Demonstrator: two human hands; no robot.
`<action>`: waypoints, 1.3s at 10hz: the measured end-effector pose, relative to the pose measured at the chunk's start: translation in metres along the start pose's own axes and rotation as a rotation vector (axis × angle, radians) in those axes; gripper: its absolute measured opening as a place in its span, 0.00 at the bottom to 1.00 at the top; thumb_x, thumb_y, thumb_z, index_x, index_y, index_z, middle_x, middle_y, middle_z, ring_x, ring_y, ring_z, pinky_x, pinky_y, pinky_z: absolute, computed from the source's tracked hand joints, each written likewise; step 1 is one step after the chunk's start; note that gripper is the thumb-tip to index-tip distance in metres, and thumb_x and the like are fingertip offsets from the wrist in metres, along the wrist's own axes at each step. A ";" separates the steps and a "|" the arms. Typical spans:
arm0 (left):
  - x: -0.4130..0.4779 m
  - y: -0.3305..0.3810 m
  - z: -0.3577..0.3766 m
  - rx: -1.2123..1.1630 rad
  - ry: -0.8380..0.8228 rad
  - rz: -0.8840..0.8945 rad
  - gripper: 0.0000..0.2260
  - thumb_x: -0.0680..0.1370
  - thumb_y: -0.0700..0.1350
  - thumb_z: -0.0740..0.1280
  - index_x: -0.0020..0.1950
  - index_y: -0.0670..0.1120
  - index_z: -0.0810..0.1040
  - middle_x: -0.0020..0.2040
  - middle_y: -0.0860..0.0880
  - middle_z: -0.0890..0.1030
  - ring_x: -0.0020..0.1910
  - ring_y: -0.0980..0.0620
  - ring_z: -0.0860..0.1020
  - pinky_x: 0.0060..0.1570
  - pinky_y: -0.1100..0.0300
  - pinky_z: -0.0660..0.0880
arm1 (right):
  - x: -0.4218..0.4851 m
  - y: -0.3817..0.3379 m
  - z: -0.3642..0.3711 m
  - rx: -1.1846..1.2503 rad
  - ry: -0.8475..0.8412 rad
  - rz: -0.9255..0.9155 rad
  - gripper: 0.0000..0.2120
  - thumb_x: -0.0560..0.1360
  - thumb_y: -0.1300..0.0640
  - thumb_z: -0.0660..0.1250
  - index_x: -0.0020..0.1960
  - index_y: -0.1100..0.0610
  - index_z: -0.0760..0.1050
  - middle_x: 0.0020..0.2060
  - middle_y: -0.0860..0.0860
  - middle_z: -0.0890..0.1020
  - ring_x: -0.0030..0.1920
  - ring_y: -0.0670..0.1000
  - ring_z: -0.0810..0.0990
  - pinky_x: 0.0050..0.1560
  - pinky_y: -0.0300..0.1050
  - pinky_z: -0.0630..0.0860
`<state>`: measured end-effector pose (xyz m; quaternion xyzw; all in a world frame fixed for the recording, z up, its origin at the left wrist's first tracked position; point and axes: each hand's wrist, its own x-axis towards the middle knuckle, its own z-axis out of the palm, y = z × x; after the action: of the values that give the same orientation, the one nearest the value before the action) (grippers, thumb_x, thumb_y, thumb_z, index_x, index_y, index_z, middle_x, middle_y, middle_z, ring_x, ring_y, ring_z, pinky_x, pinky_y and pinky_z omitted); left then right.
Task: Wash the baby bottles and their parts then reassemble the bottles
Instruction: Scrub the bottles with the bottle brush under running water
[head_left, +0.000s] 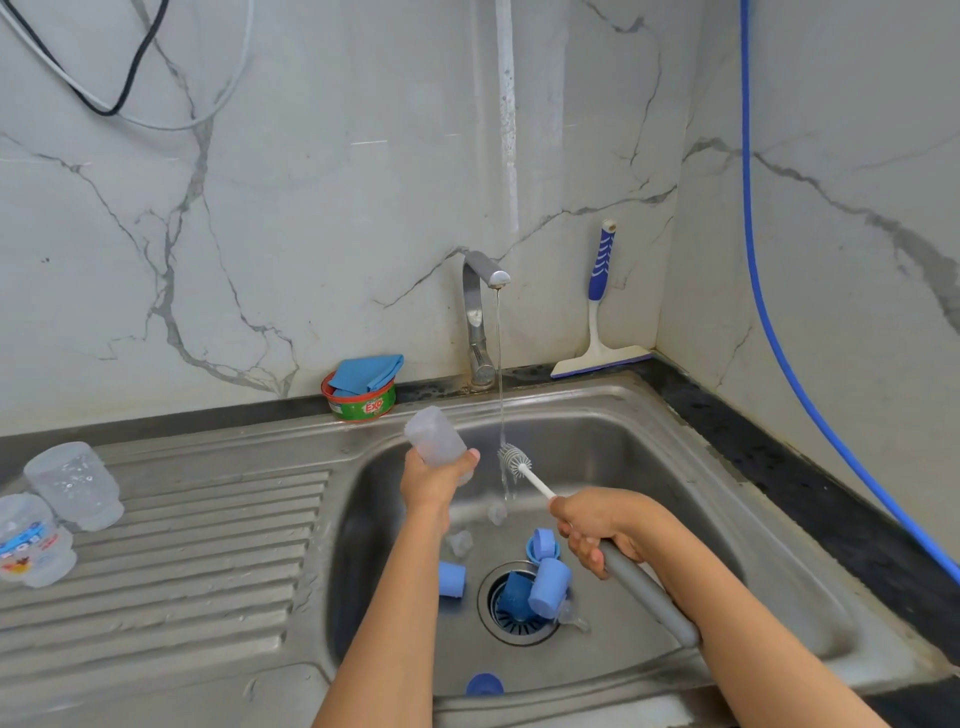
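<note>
Right hand (597, 530) grips a bottle brush (513, 459) under the running tap (474, 317); left hand (431, 483) grips a clear bottle (434, 436). This looks like the scrubbing step, and next the brush likely enters the bottle.

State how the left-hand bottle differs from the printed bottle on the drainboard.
The held bottle is plain; the printed bottle carries a colourful picture. The held bottle is gripped by the left hand, tilted over the sink; the printed bottle rests on the drainboard. Both are translucent.

Both forearms reach forward, left grip (434, 482) clasping a bottle (434, 436), right grip (597, 530) clasping a brush (649, 595)
</note>
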<state>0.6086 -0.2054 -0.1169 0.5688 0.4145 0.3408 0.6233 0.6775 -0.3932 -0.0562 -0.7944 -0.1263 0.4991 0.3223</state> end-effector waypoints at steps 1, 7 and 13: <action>-0.002 0.000 0.003 -0.162 -0.015 -0.151 0.36 0.67 0.47 0.79 0.68 0.49 0.62 0.58 0.44 0.77 0.54 0.45 0.79 0.47 0.52 0.80 | 0.000 -0.001 0.004 0.000 0.038 -0.049 0.18 0.81 0.51 0.51 0.33 0.55 0.61 0.20 0.49 0.63 0.17 0.46 0.59 0.20 0.33 0.60; -0.006 0.043 0.067 -0.425 -0.269 -0.438 0.25 0.75 0.54 0.69 0.64 0.40 0.68 0.43 0.37 0.78 0.42 0.46 0.80 0.51 0.53 0.78 | -0.011 0.006 -0.008 -0.221 0.386 -0.234 0.17 0.81 0.59 0.51 0.34 0.55 0.59 0.31 0.52 0.69 0.28 0.49 0.70 0.26 0.39 0.68; 0.003 0.027 0.037 -0.561 -0.311 -0.495 0.27 0.75 0.49 0.70 0.69 0.39 0.64 0.60 0.31 0.74 0.44 0.39 0.83 0.43 0.45 0.82 | -0.009 0.001 0.001 -0.541 0.318 -0.103 0.09 0.77 0.66 0.52 0.53 0.62 0.68 0.16 0.53 0.72 0.17 0.47 0.70 0.22 0.36 0.66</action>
<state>0.6450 -0.2151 -0.0906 0.3046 0.3308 0.1900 0.8728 0.6729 -0.3981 -0.0509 -0.9119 -0.2425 0.3001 0.1397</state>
